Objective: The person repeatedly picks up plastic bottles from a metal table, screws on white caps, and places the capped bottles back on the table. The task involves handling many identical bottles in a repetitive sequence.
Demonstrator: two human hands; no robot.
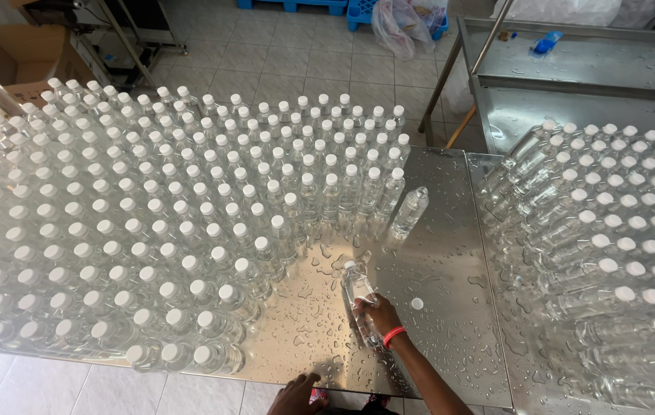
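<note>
Clear capped bottle point(359, 290) gripped in right hand point(377, 315), left hand point(297, 396) loose at wet steel table point(450, 323) edge

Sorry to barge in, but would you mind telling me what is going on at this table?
A person stands at a wet steel table crowded with clear, white-capped bottles. Their right hand grips one bottle lying on the bare patch near the table's front. The left hand rests at the table's front edge, holding nothing. A loose white cap lies just right of the held bottle, and one more bottle stands apart from the big block. A second batch fills the right side.
</note>
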